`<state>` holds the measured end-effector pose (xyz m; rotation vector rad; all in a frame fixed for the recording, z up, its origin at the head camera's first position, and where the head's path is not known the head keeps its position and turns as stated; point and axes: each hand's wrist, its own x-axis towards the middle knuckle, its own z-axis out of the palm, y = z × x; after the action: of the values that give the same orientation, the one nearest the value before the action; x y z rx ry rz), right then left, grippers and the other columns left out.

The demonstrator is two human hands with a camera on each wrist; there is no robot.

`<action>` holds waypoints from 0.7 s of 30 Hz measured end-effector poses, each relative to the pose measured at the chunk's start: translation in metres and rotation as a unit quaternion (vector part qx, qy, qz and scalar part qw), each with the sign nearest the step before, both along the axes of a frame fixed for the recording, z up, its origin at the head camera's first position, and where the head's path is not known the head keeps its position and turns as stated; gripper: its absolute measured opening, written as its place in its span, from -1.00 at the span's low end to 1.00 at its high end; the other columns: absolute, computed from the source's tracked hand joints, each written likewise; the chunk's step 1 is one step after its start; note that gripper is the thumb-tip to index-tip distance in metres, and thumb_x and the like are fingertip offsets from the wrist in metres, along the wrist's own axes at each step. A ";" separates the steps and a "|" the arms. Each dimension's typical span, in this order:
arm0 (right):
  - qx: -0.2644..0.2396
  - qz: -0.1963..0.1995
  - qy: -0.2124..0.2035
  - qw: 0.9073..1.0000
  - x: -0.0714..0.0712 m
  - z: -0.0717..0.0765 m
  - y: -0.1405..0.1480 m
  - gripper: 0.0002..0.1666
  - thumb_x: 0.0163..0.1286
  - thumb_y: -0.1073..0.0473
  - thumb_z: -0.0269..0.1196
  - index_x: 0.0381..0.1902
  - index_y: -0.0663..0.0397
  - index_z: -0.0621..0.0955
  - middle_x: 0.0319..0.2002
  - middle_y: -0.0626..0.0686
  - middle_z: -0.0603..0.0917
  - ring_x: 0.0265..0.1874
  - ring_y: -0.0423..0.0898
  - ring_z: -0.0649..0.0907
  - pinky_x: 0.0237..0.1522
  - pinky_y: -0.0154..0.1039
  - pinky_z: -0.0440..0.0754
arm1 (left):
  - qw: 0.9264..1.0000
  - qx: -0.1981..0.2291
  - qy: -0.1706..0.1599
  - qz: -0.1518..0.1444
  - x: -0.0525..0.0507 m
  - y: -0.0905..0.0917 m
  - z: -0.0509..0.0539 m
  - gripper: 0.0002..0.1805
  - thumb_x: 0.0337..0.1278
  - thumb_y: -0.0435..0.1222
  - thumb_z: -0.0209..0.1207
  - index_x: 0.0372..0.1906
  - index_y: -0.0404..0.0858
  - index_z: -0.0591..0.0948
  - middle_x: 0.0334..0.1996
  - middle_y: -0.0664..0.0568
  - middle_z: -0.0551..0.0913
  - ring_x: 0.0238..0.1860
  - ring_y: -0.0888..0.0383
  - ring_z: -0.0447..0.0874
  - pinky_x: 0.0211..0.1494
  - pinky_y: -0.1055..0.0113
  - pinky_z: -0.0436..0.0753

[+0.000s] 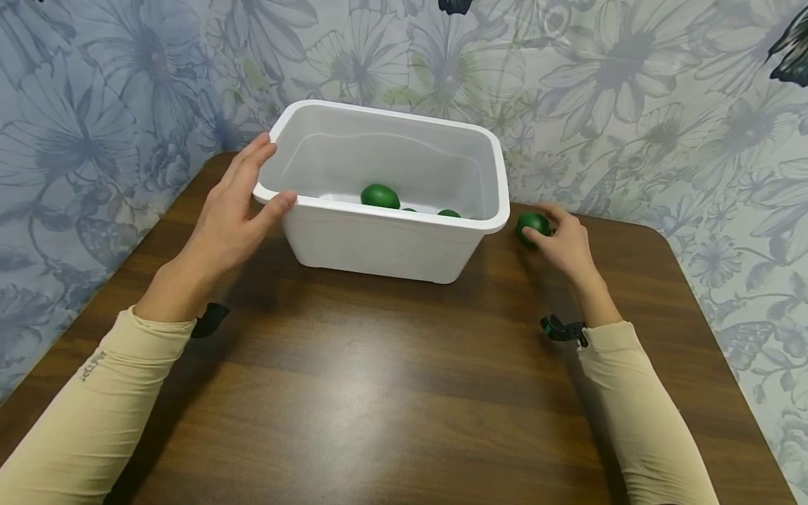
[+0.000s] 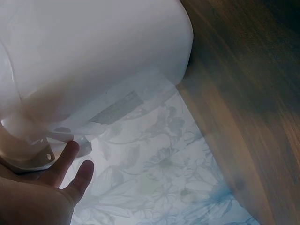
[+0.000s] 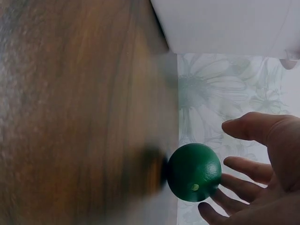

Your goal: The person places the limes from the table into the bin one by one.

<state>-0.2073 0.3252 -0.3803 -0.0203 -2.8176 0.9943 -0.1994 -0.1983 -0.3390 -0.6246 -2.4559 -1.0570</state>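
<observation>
A white plastic tub (image 1: 385,235) stands at the table's far edge. Inside lie several green fruits, the largest visible one an oval green fruit (image 1: 380,196); the tub's front wall partly hides the others. My left hand (image 1: 230,203) rests at the tub's left corner, fingers extended along the rim and thumb at the front edge. Right of the tub, a round, glossy dark green fruit (image 3: 194,172) with a pale stem spot sits on the table. My right hand (image 3: 262,173) is over it with spread fingers, fingertips close to or touching it; the thumb stands apart in the right wrist view.
The brown wooden table (image 1: 379,365) has rounded far corners. Behind it rises a wall with floral wallpaper (image 1: 606,105), close to the tub's back. Dark straps are on both wrists.
</observation>
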 end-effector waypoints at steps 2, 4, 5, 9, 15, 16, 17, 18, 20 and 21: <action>-0.003 -0.001 -0.006 1.000 -0.001 -0.001 -0.001 -0.25 0.52 0.07 0.32 0.58 0.11 0.38 0.52 0.30 0.43 0.23 0.37 0.63 0.20 0.28 0.59 | 1.000 0.000 0.000 0.000 0.000 0.000 0.000 -0.14 0.46 0.21 0.17 0.67 -0.07 0.24 0.69 0.19 0.11 0.67 -0.02 0.13 0.64 -0.19 0.17; -0.004 -0.006 -0.008 1.000 -0.003 -0.003 -0.001 -0.25 0.51 0.11 0.32 0.57 0.15 0.38 0.50 0.33 0.44 0.24 0.38 0.61 0.23 0.30 0.57 | 1.000 -0.001 0.001 0.000 0.000 0.000 0.000 -0.13 0.46 0.22 0.16 0.67 -0.07 0.24 0.69 0.18 0.11 0.67 -0.03 0.12 0.64 -0.19 0.18; -0.006 -0.007 -0.007 1.000 -0.003 -0.003 -0.001 -0.25 0.51 0.12 0.32 0.57 0.15 0.39 0.50 0.34 0.44 0.26 0.39 0.60 0.24 0.30 0.56 | 1.000 -0.002 0.001 0.000 0.000 0.000 0.000 -0.13 0.46 0.22 0.16 0.67 -0.07 0.24 0.70 0.18 0.11 0.67 -0.02 0.12 0.64 -0.19 0.18; -0.007 -0.011 0.001 1.000 -0.005 -0.006 -0.001 -0.28 0.49 0.14 0.34 0.52 0.18 0.43 0.47 0.35 0.47 0.30 0.40 0.55 0.29 0.32 0.52 | 1.000 -0.001 0.003 0.001 -0.001 0.000 0.001 -0.14 0.46 0.21 0.17 0.67 -0.06 0.24 0.69 0.16 0.12 0.67 -0.02 0.13 0.64 -0.19 0.18; -0.014 -0.005 0.001 1.000 -0.007 -0.013 -0.001 -0.32 0.47 0.13 0.38 0.47 0.14 0.49 0.43 0.36 0.52 0.32 0.40 0.58 0.30 0.28 0.55 | 1.000 -0.007 0.000 0.000 0.001 0.000 0.001 -0.13 0.46 0.23 0.15 0.67 -0.07 0.23 0.70 0.16 0.11 0.68 -0.03 0.11 0.63 -0.21 0.18; -0.017 -0.002 0.000 1.000 -0.007 -0.014 -0.001 -0.32 0.47 0.13 0.39 0.47 0.14 0.49 0.42 0.37 0.52 0.32 0.40 0.58 0.30 0.28 0.56 | 1.000 -0.007 -0.001 0.000 0.001 0.001 0.002 -0.13 0.46 0.23 0.15 0.67 -0.07 0.23 0.70 0.17 0.11 0.68 -0.03 0.11 0.63 -0.21 0.18; -0.018 0.001 -0.001 1.000 -0.007 -0.015 -0.001 -0.33 0.46 0.13 0.40 0.46 0.14 0.50 0.42 0.37 0.53 0.32 0.39 0.59 0.30 0.28 0.57 | 1.000 -0.007 0.000 0.000 0.001 0.001 0.002 -0.13 0.46 0.22 0.15 0.67 -0.07 0.23 0.70 0.17 0.11 0.68 -0.03 0.12 0.63 -0.21 0.18; -0.017 0.005 -0.001 1.000 -0.007 -0.015 -0.002 -0.32 0.46 0.12 0.40 0.46 0.14 0.50 0.41 0.37 0.53 0.32 0.39 0.59 0.29 0.28 0.58 | 1.000 -0.007 0.000 0.000 0.001 0.001 0.002 -0.13 0.46 0.22 0.15 0.67 -0.07 0.24 0.70 0.16 0.11 0.67 -0.03 0.12 0.63 -0.21 0.18; -0.016 0.012 -0.002 1.000 -0.007 -0.017 -0.002 -0.31 0.45 0.11 0.41 0.46 0.13 0.50 0.40 0.37 0.54 0.31 0.38 0.60 0.27 0.28 0.59 | 1.000 -0.007 0.000 0.002 0.001 0.001 0.002 -0.14 0.46 0.22 0.15 0.67 -0.08 0.24 0.70 0.16 0.11 0.67 -0.03 0.12 0.63 -0.20 0.19; -0.014 0.015 -0.002 1.000 -0.007 -0.017 -0.003 -0.31 0.45 0.11 0.42 0.46 0.14 0.50 0.39 0.38 0.55 0.30 0.38 0.60 0.26 0.29 0.60 | 1.000 -0.007 -0.002 0.002 0.002 0.001 0.002 -0.14 0.46 0.22 0.15 0.67 -0.07 0.24 0.70 0.17 0.11 0.67 -0.03 0.12 0.63 -0.20 0.18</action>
<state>-0.2140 0.3225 -0.3976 0.0172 -2.8166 1.0409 -0.1977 -0.1977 -0.3370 -0.6223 -2.4680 -1.0411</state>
